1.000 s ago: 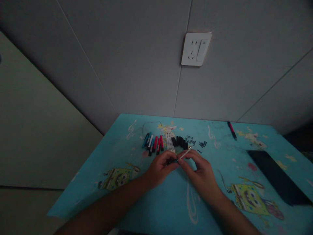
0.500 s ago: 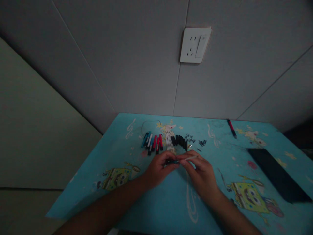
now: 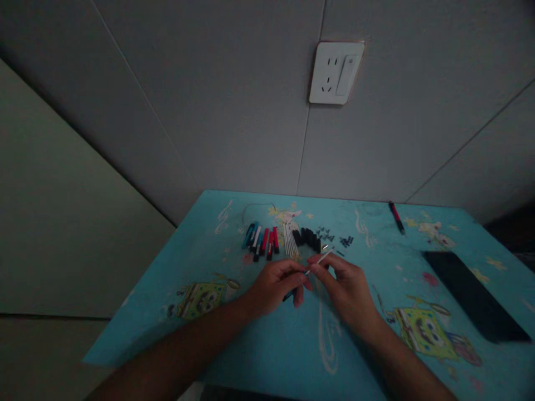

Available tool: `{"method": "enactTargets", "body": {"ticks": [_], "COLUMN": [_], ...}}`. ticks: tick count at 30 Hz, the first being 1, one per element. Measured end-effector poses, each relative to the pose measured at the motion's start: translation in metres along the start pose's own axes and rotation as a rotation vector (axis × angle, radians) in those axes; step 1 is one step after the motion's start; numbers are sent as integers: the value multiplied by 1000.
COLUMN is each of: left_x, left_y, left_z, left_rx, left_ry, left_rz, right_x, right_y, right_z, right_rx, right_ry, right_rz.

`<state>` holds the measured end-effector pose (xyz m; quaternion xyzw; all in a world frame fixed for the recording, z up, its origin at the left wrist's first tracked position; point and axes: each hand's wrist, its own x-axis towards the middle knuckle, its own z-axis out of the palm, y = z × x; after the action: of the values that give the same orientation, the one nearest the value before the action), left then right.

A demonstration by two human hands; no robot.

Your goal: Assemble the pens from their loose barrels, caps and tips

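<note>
While the left hand holds a barrel, the right pinches a rod.

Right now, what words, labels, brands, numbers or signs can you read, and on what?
No words or numbers are legible.
Blue tabletop: white treble-clef-like signs.
Switch on wall socket: tiny mark, unreadable.
Dark tube, white rod, pen barrels: any print too small to read.

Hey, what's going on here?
Someone's left hand holds a slim dark blue tube, while the right hand pinches a thin white stick, its lower end at the tube. Whether it's inside is too small to tell. Beyond them, slim red, blue and white barrels, thin white rods and short black cylinders lie on a light-blue patterned tabletop.
</note>
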<state>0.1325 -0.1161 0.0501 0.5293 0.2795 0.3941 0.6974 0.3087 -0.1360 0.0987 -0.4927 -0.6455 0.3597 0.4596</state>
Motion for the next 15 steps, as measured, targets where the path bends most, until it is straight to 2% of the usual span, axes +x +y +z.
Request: {"method": "enactTargets", "body": {"ticks": [8,15], "left_x": [5,4], "left_y": [5,8], "left_z": [1,1], "left_rx": [-161,-247], "left_ry": [-57,-87], "left_rz": [-118,-222], "right_x": [3,7], "right_y": [8,17], "right_z": [1,8], "right_rx": [221,392], "right_ry": [40,-38], "right_rz": [152,266]}}
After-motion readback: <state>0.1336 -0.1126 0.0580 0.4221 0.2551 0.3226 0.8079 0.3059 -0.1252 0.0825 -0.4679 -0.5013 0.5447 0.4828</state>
